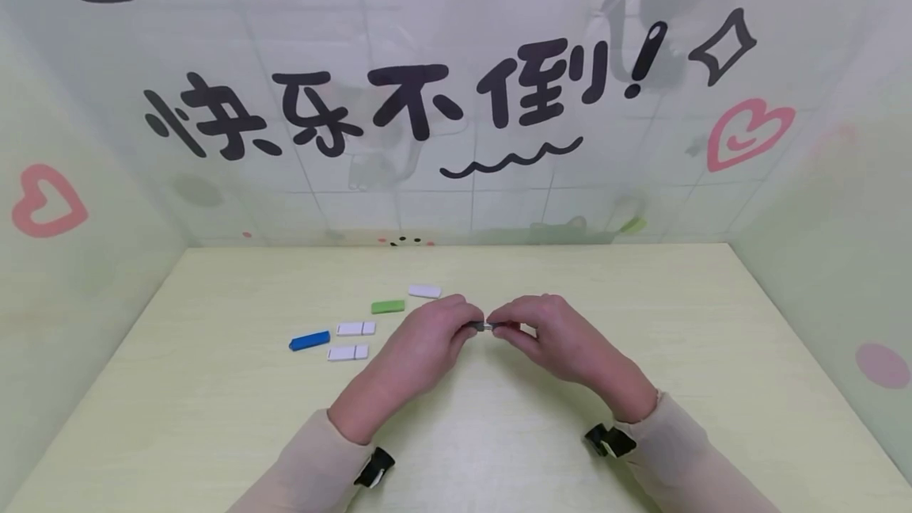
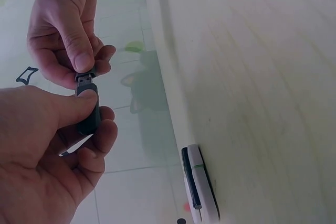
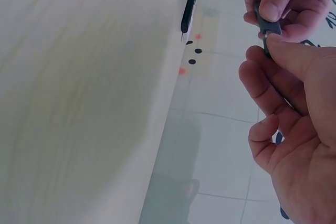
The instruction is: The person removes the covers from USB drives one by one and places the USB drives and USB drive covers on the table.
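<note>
Above a pale tabletop (image 1: 492, 446), a dark USB stick (image 2: 90, 119) is held, its body pinched by the left hand (image 1: 423, 339), its cap (image 2: 90, 71) by the right hand (image 1: 563, 336). The metal plug (image 2: 84, 80) is left bare between; the step is judged half-finished, whether capping or uncapping cannot be told. Five more, one blue stick (image 1: 309, 340), one green stick (image 1: 388, 307) and three white sticks (image 1: 347, 352), are laid at left, apparently capped.

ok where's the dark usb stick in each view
Head: dark USB stick, below centre, slightly right.
Left wrist: dark USB stick, left side, around mid-height.
Right wrist: dark USB stick, upper right.
Shared landmark: the left hand and right hand, meeting at it in every view.
</note>
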Available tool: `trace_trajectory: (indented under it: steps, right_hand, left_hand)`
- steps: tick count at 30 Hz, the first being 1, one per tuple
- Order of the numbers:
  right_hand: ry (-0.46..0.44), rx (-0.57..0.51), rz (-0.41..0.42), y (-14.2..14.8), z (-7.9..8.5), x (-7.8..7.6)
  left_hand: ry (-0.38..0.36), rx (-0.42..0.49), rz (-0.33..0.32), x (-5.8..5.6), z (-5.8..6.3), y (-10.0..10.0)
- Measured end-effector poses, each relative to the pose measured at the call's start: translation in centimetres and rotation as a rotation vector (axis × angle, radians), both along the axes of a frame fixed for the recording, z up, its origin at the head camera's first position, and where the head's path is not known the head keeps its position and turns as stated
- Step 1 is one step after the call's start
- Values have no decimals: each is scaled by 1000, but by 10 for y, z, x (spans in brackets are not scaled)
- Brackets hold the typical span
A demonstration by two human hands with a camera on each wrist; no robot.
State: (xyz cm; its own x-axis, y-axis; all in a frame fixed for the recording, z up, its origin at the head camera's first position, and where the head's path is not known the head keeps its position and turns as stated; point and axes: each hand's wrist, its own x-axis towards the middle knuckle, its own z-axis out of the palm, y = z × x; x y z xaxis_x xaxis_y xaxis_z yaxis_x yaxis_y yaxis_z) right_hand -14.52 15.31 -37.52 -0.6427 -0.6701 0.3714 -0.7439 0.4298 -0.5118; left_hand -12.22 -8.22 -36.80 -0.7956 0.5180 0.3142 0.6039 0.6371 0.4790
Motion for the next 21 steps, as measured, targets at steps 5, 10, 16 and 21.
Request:
trace_trajectory:
  steps: [5, 10, 16, 21]
  right_hand:
    - [-13, 26, -46, 3, 2, 0]
    - [-52, 53, -74, 6, 4, 0]
    - [-89, 57, -114, 12, 7, 1]
    - [-85, 64, -125, 17, 8, 1]
  left_hand:
    - [-23, 0, 45, -1, 0, -2]
    - [-55, 4, 60, -2, 1, -2]
    - [-84, -7, 99, -6, 3, 3]
    - [-45, -10, 116, -12, 3, 7]
